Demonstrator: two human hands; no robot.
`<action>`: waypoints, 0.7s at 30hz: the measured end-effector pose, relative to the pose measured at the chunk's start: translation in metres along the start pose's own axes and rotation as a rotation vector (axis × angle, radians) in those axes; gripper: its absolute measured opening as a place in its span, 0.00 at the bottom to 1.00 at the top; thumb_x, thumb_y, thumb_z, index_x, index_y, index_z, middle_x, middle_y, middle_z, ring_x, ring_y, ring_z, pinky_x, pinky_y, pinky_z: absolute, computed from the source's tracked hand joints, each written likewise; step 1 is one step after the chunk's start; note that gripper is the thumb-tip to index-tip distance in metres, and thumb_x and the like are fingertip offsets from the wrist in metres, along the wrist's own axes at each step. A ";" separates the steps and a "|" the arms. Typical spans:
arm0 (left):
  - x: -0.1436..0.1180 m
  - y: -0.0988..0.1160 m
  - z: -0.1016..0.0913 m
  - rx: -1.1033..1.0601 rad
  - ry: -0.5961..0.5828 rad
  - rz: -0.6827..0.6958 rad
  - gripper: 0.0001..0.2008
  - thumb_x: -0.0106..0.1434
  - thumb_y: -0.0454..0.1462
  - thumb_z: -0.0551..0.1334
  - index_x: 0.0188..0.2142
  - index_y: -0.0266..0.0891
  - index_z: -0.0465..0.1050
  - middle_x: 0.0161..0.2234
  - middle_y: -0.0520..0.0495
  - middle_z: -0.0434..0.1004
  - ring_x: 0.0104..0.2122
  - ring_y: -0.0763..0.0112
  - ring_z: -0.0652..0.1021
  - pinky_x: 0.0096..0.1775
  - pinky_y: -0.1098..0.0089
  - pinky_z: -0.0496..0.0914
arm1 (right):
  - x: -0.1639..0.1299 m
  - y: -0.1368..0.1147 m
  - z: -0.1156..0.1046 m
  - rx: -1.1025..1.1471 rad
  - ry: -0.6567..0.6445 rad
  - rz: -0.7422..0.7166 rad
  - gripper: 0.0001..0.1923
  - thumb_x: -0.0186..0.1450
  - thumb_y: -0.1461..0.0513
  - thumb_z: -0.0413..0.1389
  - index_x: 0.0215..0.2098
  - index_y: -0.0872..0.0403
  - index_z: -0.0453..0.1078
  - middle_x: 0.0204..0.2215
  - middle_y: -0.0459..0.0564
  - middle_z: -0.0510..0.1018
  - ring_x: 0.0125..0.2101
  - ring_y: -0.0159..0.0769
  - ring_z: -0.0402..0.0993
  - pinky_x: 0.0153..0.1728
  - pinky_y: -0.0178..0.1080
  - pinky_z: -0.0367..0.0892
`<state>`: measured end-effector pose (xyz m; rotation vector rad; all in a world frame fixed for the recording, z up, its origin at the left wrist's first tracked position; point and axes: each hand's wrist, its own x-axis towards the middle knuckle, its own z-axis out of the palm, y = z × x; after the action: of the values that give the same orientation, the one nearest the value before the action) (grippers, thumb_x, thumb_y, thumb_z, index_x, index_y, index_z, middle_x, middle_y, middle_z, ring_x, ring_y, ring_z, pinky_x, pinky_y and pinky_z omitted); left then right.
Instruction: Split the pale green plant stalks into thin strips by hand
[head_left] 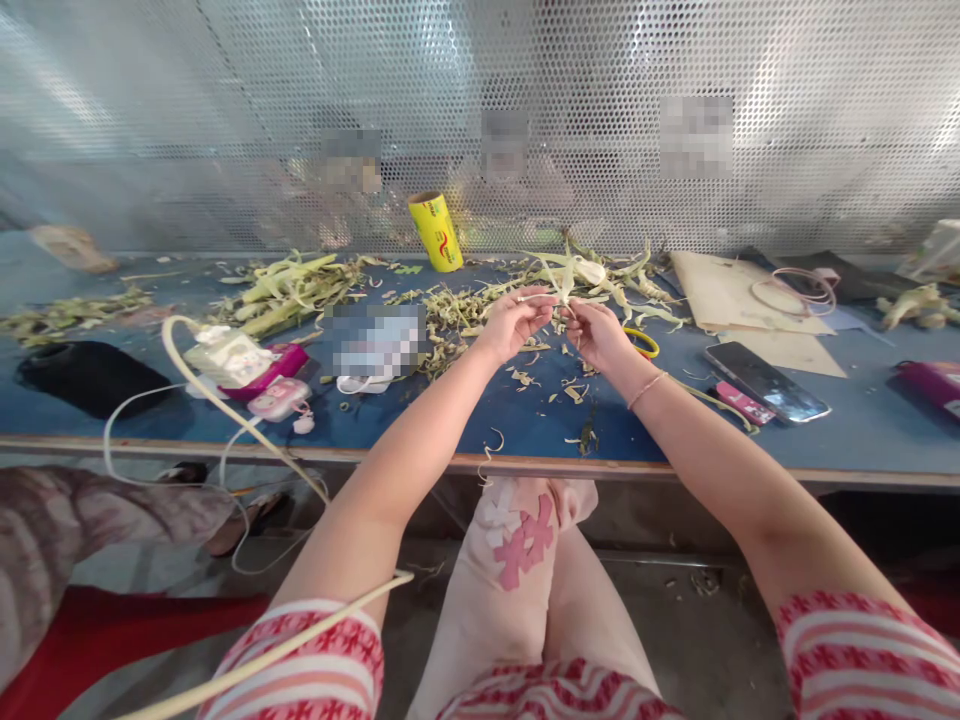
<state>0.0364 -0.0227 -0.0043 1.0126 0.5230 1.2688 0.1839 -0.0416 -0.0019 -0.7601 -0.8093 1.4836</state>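
Both of my hands meet over the blue table, fingers pinched around a pale plant piece with thin leaf-like strips fanning upward. My left hand grips it from the left, a thin pale strip between its fingertips. From the right, my right hand is closed on its lower end; the exact grip points are partly hidden by the fingers. Beyond the hands lies a heap of dry, pale green plant scraps. A yellow loop, perhaps a handle, lies beside my right wrist.
A yellow printed tube stands by the perforated metal wall. A phone, brown paper and a purple item lie right. Left are long stalks, a black bundle and a power bank with cable.
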 end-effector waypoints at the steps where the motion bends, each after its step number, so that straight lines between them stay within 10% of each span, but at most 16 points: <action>1: 0.000 0.000 -0.001 0.014 -0.003 -0.015 0.16 0.50 0.21 0.54 0.36 0.33 0.72 0.28 0.49 0.80 0.25 0.81 0.77 0.35 0.76 0.72 | 0.000 -0.002 -0.001 0.004 -0.013 0.008 0.09 0.63 0.69 0.51 0.25 0.56 0.62 0.18 0.42 0.71 0.13 0.18 0.55 0.11 0.22 0.53; 21: -0.006 -0.006 0.004 0.050 -0.115 -0.063 0.05 0.61 0.33 0.62 0.37 0.35 0.76 0.29 0.51 0.79 0.25 0.85 0.75 0.33 0.80 0.71 | -0.003 -0.008 -0.009 -0.112 -0.147 0.062 0.12 0.55 0.66 0.59 0.22 0.55 0.58 0.14 0.36 0.58 0.13 0.17 0.44 0.12 0.25 0.41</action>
<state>0.0411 -0.0292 -0.0091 1.0962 0.4964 1.1390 0.1953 -0.0441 -0.0002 -0.7718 -0.9940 1.5729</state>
